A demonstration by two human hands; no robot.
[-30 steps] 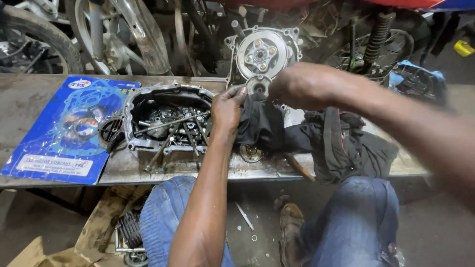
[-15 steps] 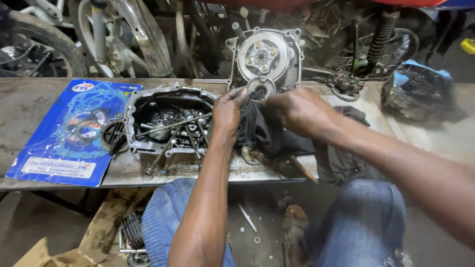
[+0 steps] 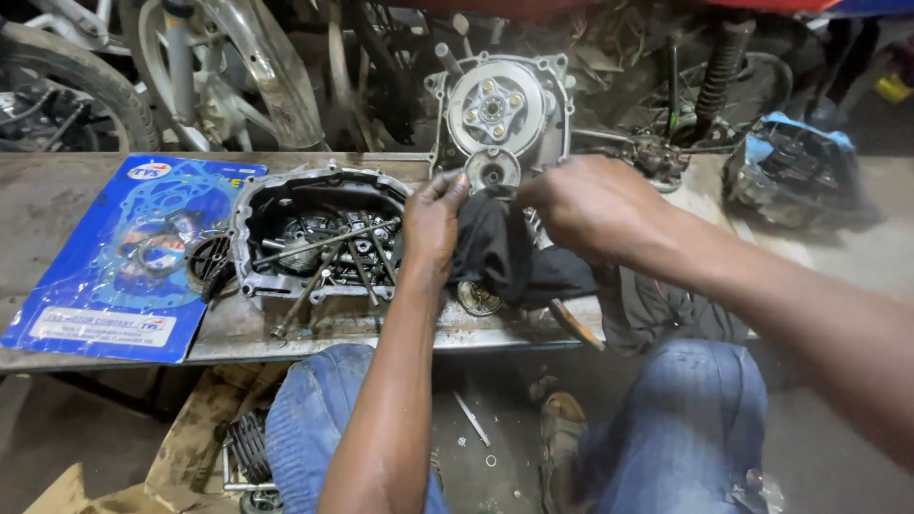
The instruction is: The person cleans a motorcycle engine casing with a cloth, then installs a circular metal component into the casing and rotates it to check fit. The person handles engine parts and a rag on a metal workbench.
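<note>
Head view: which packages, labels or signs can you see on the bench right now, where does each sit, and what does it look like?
Gasket pack: flat blue rectangular card, lying at the bench's left end beside the engine cover, clear front showing ring-shaped gaskets.
Logo patch: small white-and-red oval at the pack's top corner.
Label strip: pale rectangular band along the pack's lower edge.
No screens or signs visible.

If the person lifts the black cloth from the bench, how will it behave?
The black cloth looks floppy: it drapes in folds under the left hand and right hand. Probably light, and unlikely to roll. It may drag small parts lying beside it.
</note>
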